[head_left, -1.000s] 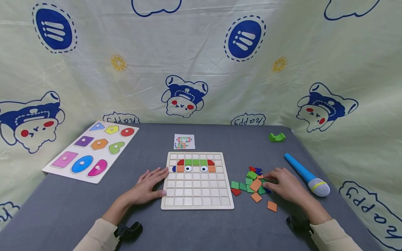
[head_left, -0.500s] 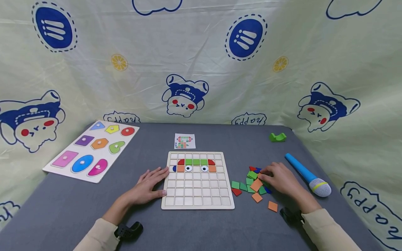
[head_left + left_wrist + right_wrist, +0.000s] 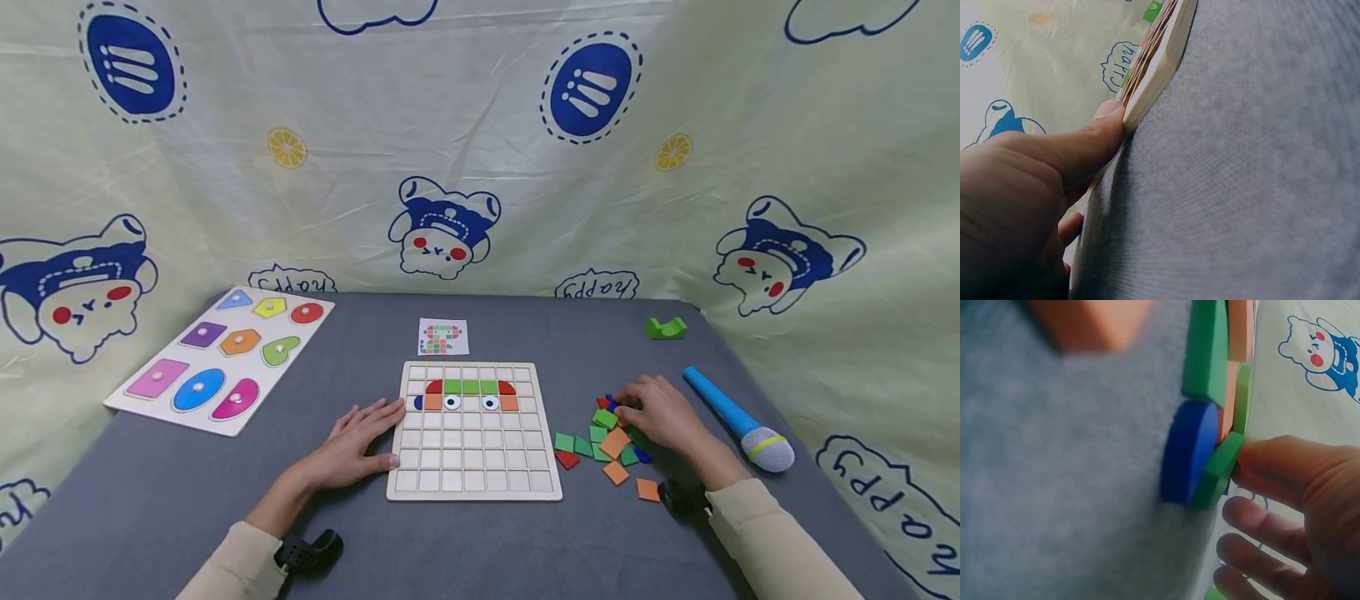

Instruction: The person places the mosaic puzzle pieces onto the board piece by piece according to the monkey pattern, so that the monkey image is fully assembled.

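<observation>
My left hand (image 3: 358, 446) rests at the left edge of a pale wooden grid board (image 3: 480, 458), its thumb and fingers touching the rim. Near the board's top sit red, green, orange and blue pieces and two eye pieces (image 3: 490, 403). My right hand (image 3: 663, 417) reaches over a loose pile of coloured wooden pieces, with fingertips at small blue pieces (image 3: 612, 405). In the right wrist view its thumb lies by a green piece (image 3: 1217, 472), next to a blue half-round piece (image 3: 1188, 453); the other fingers are loosely bent. The thumb partly hides the index fingertip.
A small pattern card (image 3: 442, 337) lies beyond the board. At the left is a white shape puzzle (image 3: 247, 387). A blue toy microphone (image 3: 738, 421) lies right of my right hand, and a green curved block (image 3: 665, 328) stands at the back right. Patterned cloth (image 3: 480, 150) hangs behind.
My right hand has moved left and away from me across the pile, to the blue pieces at its far side. My left hand has stayed at the board's edge.
</observation>
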`<state>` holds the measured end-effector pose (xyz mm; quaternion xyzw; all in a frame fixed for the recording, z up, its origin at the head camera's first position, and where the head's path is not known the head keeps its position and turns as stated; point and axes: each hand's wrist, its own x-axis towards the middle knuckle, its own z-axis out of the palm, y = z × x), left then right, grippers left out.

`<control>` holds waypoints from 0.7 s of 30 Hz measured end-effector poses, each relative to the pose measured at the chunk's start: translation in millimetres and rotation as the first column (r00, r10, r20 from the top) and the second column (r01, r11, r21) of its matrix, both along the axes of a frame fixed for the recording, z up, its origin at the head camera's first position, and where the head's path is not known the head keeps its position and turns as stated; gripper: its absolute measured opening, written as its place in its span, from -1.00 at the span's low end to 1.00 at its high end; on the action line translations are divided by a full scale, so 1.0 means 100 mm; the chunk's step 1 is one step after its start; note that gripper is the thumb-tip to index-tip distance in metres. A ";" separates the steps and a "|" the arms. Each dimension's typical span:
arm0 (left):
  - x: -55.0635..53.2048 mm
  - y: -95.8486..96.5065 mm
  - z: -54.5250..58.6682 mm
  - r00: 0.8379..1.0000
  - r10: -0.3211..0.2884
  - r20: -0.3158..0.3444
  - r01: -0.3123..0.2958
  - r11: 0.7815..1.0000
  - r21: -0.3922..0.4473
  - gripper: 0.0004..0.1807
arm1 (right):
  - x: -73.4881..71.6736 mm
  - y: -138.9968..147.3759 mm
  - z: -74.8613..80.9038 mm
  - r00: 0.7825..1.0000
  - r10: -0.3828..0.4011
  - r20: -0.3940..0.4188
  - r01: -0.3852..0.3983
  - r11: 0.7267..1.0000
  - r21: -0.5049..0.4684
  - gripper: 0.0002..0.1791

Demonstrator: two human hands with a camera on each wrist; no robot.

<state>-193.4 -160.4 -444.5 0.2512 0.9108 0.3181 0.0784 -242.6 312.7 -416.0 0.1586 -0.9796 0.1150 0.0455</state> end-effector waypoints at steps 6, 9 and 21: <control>0.00 0.00 0.00 1.000 -0.003 -0.007 0.003 1.000 0.002 -0.20 | 0.00 -0.02 0.01 1.000 0.009 0.016 -0.009 1.000 -0.002 -0.77; 0.00 0.00 0.00 1.000 -0.003 -0.010 0.003 1.000 0.002 -0.20 | -0.01 -0.03 0.01 1.000 0.006 0.018 -0.006 1.000 0.001 -0.75; 0.00 0.01 0.01 1.000 0.001 -0.006 -0.001 1.000 -0.005 -0.20 | -0.02 -0.09 0.03 1.000 -0.012 0.022 0.012 1.000 0.007 -0.75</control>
